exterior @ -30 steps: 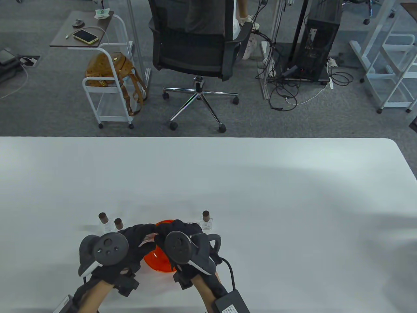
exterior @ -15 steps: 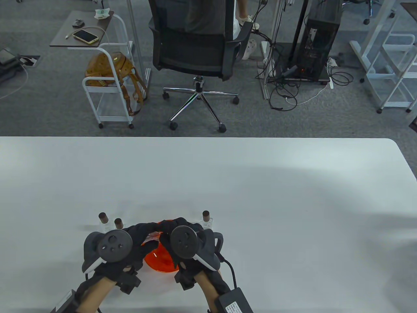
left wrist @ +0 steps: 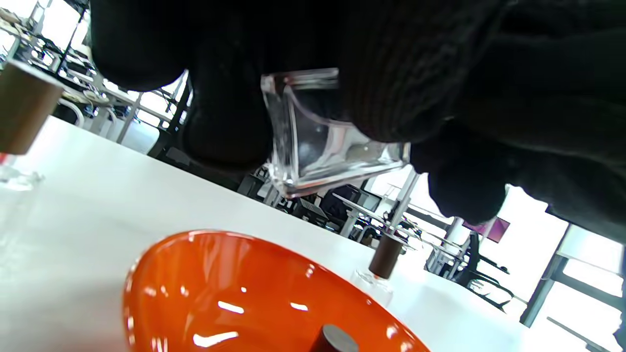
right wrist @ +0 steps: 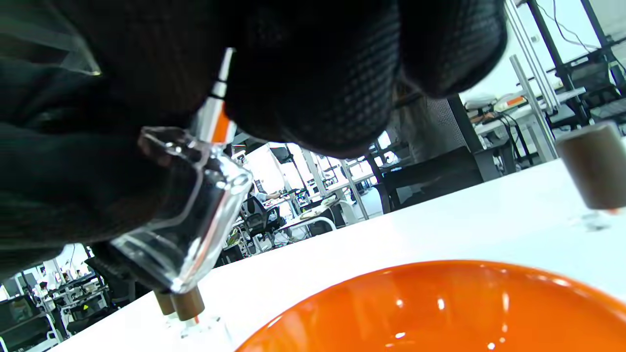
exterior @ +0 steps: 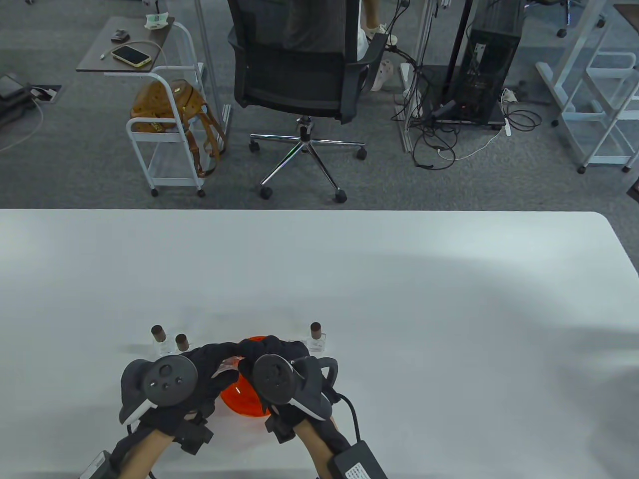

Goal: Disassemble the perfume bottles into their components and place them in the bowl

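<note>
Glass bottle [left wrist: 313, 142] hidden under hands [exterior: 239, 364] from above; wrist views reveal it

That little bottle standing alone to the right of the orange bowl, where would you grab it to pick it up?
Take the lone bottle by its clear square glass body, fingers on two opposite flat sides, coming from above and from the right. It stands upright with its brown cap on; a grip on the cap alone might just pull the cap off. The orange bowl crowds its left.

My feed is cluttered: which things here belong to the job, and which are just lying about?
Job: clear glass perfume bottle held by left hand and right hand; shiny orange bowl; three brown-capped bottles.

Lying about: black office chair; brown bag; yellow-cased phone.
</note>
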Demonstrator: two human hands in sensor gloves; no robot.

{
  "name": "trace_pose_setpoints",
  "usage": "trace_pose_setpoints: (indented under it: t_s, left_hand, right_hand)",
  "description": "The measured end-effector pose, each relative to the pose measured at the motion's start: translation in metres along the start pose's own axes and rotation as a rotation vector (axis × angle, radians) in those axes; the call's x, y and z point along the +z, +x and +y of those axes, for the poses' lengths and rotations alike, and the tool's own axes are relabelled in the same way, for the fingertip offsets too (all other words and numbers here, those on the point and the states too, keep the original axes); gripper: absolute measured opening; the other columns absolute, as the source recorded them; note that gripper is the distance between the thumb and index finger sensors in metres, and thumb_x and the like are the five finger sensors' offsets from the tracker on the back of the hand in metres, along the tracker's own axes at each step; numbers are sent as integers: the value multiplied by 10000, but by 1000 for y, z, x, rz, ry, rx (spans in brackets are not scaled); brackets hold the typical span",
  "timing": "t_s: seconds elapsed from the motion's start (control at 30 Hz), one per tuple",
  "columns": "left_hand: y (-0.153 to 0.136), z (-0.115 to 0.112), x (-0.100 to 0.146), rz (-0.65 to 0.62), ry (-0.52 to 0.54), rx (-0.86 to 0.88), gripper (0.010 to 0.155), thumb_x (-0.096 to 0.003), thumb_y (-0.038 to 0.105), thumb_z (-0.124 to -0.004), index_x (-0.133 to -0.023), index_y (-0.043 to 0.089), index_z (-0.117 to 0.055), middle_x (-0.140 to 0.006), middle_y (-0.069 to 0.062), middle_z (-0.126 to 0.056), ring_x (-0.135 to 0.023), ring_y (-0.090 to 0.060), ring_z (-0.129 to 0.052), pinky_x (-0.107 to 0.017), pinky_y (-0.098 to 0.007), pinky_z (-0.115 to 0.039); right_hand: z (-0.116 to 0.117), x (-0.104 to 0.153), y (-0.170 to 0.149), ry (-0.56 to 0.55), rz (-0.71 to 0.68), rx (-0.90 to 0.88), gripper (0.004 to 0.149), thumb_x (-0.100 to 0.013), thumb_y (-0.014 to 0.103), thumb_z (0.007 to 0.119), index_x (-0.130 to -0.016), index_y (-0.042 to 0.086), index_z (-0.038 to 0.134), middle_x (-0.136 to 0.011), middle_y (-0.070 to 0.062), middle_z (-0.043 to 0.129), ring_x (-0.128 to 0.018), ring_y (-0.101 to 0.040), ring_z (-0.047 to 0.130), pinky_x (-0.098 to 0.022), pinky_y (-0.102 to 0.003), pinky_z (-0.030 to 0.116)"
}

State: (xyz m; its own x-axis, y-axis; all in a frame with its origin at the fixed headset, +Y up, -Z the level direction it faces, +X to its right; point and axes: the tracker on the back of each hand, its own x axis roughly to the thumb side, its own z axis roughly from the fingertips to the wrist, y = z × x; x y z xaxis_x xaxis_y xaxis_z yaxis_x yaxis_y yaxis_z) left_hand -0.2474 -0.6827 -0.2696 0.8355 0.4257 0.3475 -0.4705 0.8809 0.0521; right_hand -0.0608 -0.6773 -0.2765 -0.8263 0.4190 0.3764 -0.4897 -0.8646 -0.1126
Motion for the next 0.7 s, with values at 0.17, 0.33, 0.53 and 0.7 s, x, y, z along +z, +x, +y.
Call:
trace_pose_setpoints:
  t_s: [0.17, 0.33, 0.53, 0.7]
  left_hand:
    - [-1, 1, 1, -12, -13, -1, 540, -392, 372, -921, -903, 206, -869, -854, -97, -1036, -636, -286, -1109, -569, -547, -812]
    - [1, 3, 1, -19, 26, -30, 539, -394, 373, -915, -904, 203, -866, -848, -98, -1037, -629, -280, -1112, -566, -546, -815]
    - [2, 0, 1, -39, -4, -28, 540, -391, 370, -921, -902, 204, -869, -850, -100, -1037, -630, -287, -1112, -568, -548, -813]
    - [2, 5, 2, -39, 27, -15, 539, -392, 370, -919, -902, 203, -868, -848, -101, -1038, -630, -290, -1111, -567, -549, -812]
  right_hand:
    - [-2, -2, 1, -40, 14, 10, 406, -354, 475, 816, -725, 332, 898, -582, 57, 1030, -334, -63, 1064, -519, -475, 851]
    - [-1, 0, 2, -27, 9, 11, 470, -353, 408, 865, -810, 322, 801, -773, 45, 937, -461, -56, 1044, -548, -479, 829]
    - [2, 2, 0, -35, 7, 27, 430, -348, 448, 834, -764, 340, 843, -676, 59, 984, -401, -54, 1054, -530, -471, 845]
    - [-2, 3, 2, -64, 7, 5, 444, -345, 450, 845, -774, 335, 836, -721, 47, 969, -429, -58, 1057, -535, -474, 840]
